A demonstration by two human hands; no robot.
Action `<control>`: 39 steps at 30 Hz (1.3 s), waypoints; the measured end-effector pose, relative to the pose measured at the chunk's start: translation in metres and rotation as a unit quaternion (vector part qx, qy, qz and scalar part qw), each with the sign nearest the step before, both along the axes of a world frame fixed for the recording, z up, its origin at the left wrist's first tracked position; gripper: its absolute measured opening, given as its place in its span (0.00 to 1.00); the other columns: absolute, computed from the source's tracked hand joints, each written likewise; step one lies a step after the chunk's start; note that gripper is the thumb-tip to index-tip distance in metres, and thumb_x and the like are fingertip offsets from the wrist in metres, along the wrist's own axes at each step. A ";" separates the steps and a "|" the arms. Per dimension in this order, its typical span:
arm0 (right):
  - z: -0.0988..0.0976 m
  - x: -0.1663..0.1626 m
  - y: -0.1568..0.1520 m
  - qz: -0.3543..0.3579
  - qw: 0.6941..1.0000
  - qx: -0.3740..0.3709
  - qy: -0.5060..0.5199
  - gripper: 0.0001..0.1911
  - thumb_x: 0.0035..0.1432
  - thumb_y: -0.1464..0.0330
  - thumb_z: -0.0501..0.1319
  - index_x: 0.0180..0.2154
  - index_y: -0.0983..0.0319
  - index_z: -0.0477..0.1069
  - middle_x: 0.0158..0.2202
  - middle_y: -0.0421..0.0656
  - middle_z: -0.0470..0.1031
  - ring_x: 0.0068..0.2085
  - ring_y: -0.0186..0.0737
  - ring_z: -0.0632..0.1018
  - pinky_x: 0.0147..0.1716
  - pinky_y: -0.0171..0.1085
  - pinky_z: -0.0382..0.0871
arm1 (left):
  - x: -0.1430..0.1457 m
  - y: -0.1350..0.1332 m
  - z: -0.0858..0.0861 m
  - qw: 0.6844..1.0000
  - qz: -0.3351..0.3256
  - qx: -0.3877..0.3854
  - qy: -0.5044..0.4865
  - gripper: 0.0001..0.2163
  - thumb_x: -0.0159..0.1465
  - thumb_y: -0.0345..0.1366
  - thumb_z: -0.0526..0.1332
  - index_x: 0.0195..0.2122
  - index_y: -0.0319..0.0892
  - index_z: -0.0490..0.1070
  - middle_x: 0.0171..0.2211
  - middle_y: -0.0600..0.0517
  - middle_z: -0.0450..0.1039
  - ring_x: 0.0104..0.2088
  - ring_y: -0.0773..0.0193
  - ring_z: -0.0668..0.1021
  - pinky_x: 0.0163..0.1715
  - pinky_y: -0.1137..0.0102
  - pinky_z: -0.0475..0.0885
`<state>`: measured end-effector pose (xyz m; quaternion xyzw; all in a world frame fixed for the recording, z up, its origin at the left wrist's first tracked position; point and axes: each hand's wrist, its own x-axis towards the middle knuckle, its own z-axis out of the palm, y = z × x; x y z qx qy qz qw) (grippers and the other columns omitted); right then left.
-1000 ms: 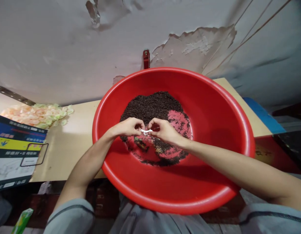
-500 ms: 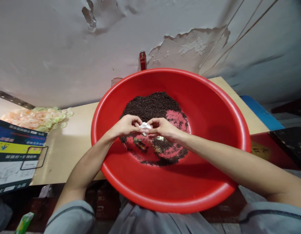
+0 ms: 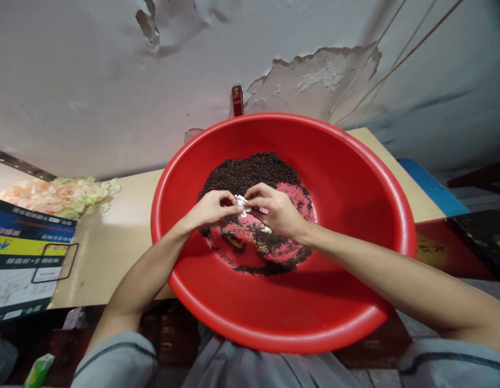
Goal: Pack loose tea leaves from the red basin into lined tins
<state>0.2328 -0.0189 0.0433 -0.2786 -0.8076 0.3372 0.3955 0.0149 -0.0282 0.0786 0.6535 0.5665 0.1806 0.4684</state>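
Note:
A small crumpled white piece (image 3: 242, 205), paper-like or foil-like, is held above a big red basin (image 3: 355, 178). On its left side my left hand (image 3: 213, 207) pinches it between thumb and fingertips. My right hand (image 3: 280, 212) closes on it from the right, fingers bent and tips at its edge. Below and behind the hands, dark loose grains like dry tea leaves (image 3: 258, 170) cover much of the basin's floor. Some shiny gold bits (image 3: 232, 237) lie among the grains, too small to name.
The basin stands on a pale wooden board (image 3: 100, 253) against a peeling wall (image 3: 91, 86). Left of it lie a heap of pale pink and green petal-like pieces (image 3: 63, 194) and a printed sheet or box (image 3: 23, 258). A blue object (image 3: 431, 186) is at the right.
My right hand's fingers have lifted and shifted slightly on the white piece, which has turned more upright. My left hand stays nearly in place.

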 end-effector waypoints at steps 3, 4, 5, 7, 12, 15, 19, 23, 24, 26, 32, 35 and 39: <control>0.005 -0.001 0.001 -0.016 0.999 -0.030 0.009 0.07 0.61 0.62 0.67 0.35 0.57 0.82 0.41 0.45 0.77 0.41 0.42 0.78 0.43 0.43 0.74 | -0.003 0.001 -0.001 0.999 0.032 -0.014 -0.032 0.14 0.56 0.45 0.71 0.32 0.38 0.74 0.31 0.49 0.77 0.27 0.67 0.77 0.26 0.73 0.72; 0.005 -0.001 0.001 -0.028 0.998 -0.047 0.014 0.08 0.61 0.61 0.67 0.34 0.57 0.82 0.40 0.45 0.77 0.40 0.41 0.78 0.41 0.42 0.74 | -0.003 0.001 -0.001 0.999 0.037 -0.008 -0.033 0.13 0.56 0.43 0.71 0.31 0.38 0.74 0.30 0.50 0.77 0.27 0.67 0.77 0.26 0.73 0.73; 0.005 -0.002 0.001 -0.041 0.997 -0.067 0.019 0.09 0.61 0.60 0.68 0.32 0.58 0.81 0.38 0.44 0.77 0.38 0.40 0.77 0.38 0.41 0.73 | -0.003 0.000 -0.001 0.999 0.040 0.004 -0.030 0.11 0.56 0.41 0.71 0.30 0.38 0.74 0.29 0.50 0.77 0.27 0.67 0.77 0.28 0.73 0.73; 0.003 -0.003 0.001 -0.065 0.991 -0.111 0.038 0.09 0.58 0.62 0.69 0.31 0.60 0.78 0.36 0.44 0.77 0.34 0.38 0.76 0.34 0.39 0.72 | -0.002 -0.002 -0.001 0.998 0.039 0.042 -0.021 0.08 0.56 0.36 0.70 0.30 0.38 0.73 0.29 0.51 0.77 0.28 0.68 0.78 0.30 0.73 0.73; -0.002 -0.006 0.002 -0.035 0.984 -0.170 0.033 0.07 0.54 0.72 0.65 0.38 0.60 0.73 0.35 0.40 0.78 0.33 0.37 0.78 0.35 0.37 0.72 | 0.007 -0.009 -0.003 0.994 0.028 0.100 -0.027 0.12 0.54 0.27 0.68 0.37 0.40 0.68 0.31 0.55 0.77 0.31 0.68 0.80 0.31 0.75 0.73; -0.002 -0.007 0.002 -0.010 0.986 -0.168 0.014 0.08 0.55 0.70 0.67 0.39 0.60 0.74 0.35 0.40 0.80 0.34 0.37 0.79 0.36 0.37 0.73 | 0.012 -0.011 -0.002 0.995 0.034 0.080 -0.047 0.14 0.56 0.26 0.68 0.40 0.41 0.66 0.34 0.53 0.79 0.34 0.66 0.82 0.35 0.73 0.76; -0.004 -0.006 0.005 -0.036 0.985 -0.167 -0.029 0.06 0.58 0.72 0.66 0.39 0.60 0.79 0.34 0.41 0.81 0.34 0.38 0.79 0.38 0.39 0.73 | 0.011 -0.012 0.002 0.996 0.037 0.082 0.027 0.11 0.58 0.27 0.68 0.38 0.41 0.68 0.31 0.53 0.80 0.32 0.64 0.83 0.33 0.73 0.75; -0.006 -0.004 0.009 -0.057 0.989 -0.103 -0.092 0.09 0.56 0.76 0.65 0.37 0.60 0.81 0.35 0.43 0.82 0.35 0.40 0.79 0.39 0.40 0.72 | 0.003 -0.007 0.004 0.987 0.028 0.106 0.119 0.09 0.57 0.28 0.68 0.38 0.40 0.72 0.28 0.54 0.79 0.29 0.66 0.80 0.30 0.74 0.71; -0.005 -0.004 0.009 -0.057 0.989 -0.092 -0.104 0.10 0.56 0.78 0.64 0.37 0.60 0.81 0.35 0.43 0.82 0.34 0.40 0.79 0.38 0.39 0.72 | 0.001 -0.006 0.004 0.987 0.023 0.100 0.125 0.09 0.57 0.28 0.67 0.39 0.40 0.74 0.29 0.54 0.80 0.29 0.66 0.80 0.30 0.74 0.71; -0.004 -0.003 0.010 -0.058 0.988 -0.083 -0.115 0.13 0.54 0.80 0.61 0.37 0.61 0.79 0.33 0.42 0.81 0.33 0.38 0.78 0.36 0.37 0.70 | -0.003 -0.003 0.005 0.987 0.012 0.085 0.134 0.11 0.57 0.28 0.66 0.42 0.39 0.76 0.29 0.54 0.80 0.29 0.66 0.79 0.31 0.73 0.70; -0.001 -0.002 0.010 -0.068 0.985 -0.086 -0.130 0.16 0.52 0.84 0.57 0.34 0.62 0.77 0.32 0.43 0.80 0.32 0.37 0.77 0.34 0.36 0.68 | -0.011 0.001 0.011 0.989 -0.016 0.047 0.137 0.12 0.59 0.27 0.62 0.43 0.38 0.80 0.29 0.53 0.77 0.28 0.68 0.75 0.28 0.73 0.67; -0.002 -0.002 0.010 -0.047 0.988 -0.072 -0.125 0.17 0.53 0.84 0.57 0.33 0.61 0.80 0.35 0.44 0.81 0.36 0.40 0.79 0.39 0.38 0.70 | -0.011 0.001 0.007 0.999 0.001 -0.001 0.049 0.14 0.61 0.33 0.64 0.48 0.36 0.77 0.35 0.50 0.78 0.32 0.66 0.77 0.31 0.73 0.71; 0.000 -0.003 0.007 -0.032 0.994 -0.065 -0.078 0.13 0.54 0.81 0.61 0.33 0.60 0.82 0.36 0.44 0.80 0.38 0.40 0.79 0.41 0.40 0.71 | -0.004 0.005 -0.003 0.999 0.034 0.014 -0.032 0.19 0.59 0.39 0.68 0.51 0.37 0.74 0.41 0.48 0.79 0.40 0.61 0.80 0.40 0.68 0.75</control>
